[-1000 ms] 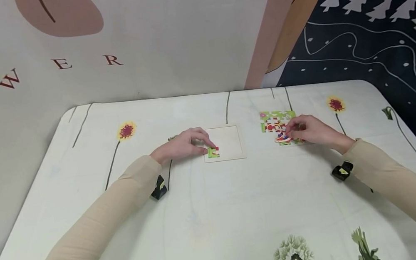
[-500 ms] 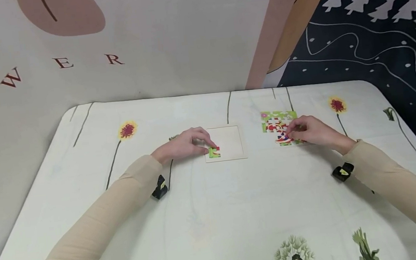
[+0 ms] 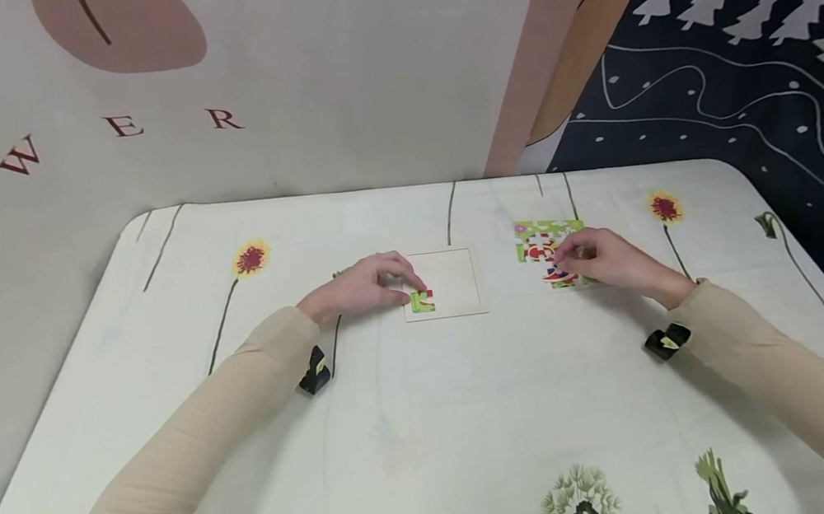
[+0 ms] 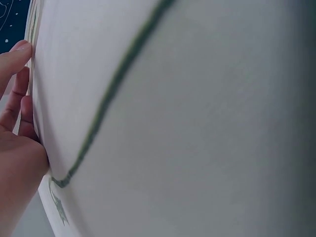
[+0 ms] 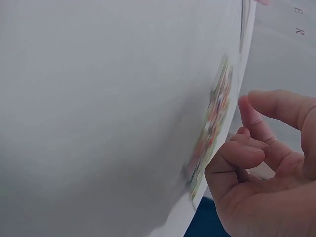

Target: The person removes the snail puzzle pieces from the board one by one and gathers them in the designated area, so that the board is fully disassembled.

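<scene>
My left hand (image 3: 370, 284) rests at the left side of a pale puzzle tray (image 3: 452, 282). One fingertip touches a green and red jigsaw piece (image 3: 422, 302) in the tray's near left corner. The left wrist view shows this hand (image 4: 19, 128) at its left edge, without the piece. Above a patch of jigsaw pieces (image 3: 538, 232) hovers my right hand (image 3: 609, 261), its thumb and forefinger tips meeting. In the right wrist view this hand (image 5: 269, 153) has the other fingers curled, and nothing shows between its fingertips. It hides part of the patch.
A white cloth (image 3: 426, 404) with printed flowers covers the table, whose far edge meets a pale wall hanging (image 3: 366, 88). A dark fabric with white trees (image 3: 723, 78) hangs at the right. Black wrist cameras sit under both cuffs.
My right hand has shifted slightly left over the jigsaw pieces, its fingertips together throughout. The left hand and the corner piece stay where they were.
</scene>
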`<state>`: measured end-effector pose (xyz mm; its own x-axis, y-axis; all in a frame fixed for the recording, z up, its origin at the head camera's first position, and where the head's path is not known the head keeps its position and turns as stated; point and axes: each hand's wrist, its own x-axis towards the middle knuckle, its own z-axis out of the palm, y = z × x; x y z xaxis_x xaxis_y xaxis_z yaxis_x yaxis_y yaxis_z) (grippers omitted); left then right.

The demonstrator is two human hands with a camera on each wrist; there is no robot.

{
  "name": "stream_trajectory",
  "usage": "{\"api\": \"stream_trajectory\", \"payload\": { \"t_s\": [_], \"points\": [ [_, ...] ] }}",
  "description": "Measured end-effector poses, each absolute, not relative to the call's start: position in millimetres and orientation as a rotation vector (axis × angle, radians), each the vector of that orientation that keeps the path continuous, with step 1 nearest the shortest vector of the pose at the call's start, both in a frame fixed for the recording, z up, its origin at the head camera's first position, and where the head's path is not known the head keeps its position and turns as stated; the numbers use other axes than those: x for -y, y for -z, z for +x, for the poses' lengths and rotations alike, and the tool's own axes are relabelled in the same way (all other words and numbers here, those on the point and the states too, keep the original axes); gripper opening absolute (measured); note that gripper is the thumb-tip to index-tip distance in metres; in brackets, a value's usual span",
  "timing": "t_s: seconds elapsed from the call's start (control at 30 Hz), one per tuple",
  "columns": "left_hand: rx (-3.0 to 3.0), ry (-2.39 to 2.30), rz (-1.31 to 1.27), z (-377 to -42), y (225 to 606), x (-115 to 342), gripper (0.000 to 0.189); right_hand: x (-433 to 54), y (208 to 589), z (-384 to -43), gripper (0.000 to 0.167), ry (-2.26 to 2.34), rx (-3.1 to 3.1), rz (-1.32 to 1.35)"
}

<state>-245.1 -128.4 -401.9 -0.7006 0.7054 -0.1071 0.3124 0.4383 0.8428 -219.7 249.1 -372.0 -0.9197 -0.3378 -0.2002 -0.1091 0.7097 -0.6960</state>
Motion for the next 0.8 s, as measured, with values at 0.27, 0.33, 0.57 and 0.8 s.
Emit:
{"api": "stream_trajectory", "payload": {
  "t_s": [0.27, 0.33, 0.57, 0.8],
  "points": [
    [-2.259, -1.218, 0.823, -246, 402, 130, 0.031, -226, 375, -221, 0.014, 1.130, -2.582, -0.434],
    [-2.269, -1.218, 0.814, -246, 402, 130, 0.033, -219, 377, -222, 0.012, 1.165, -2.571, -0.477],
    [-2.303, -1.167, 0.825, -246, 403, 130, 0.036, -189, 381, -226, 0.008, 1.235, -2.538, -0.575],
    [-2.310, -1.153, 0.813, -248, 405, 131, 0.037, -161, 385, -225, 0.010, 1.214, -2.446, -0.671]
  ]
}}
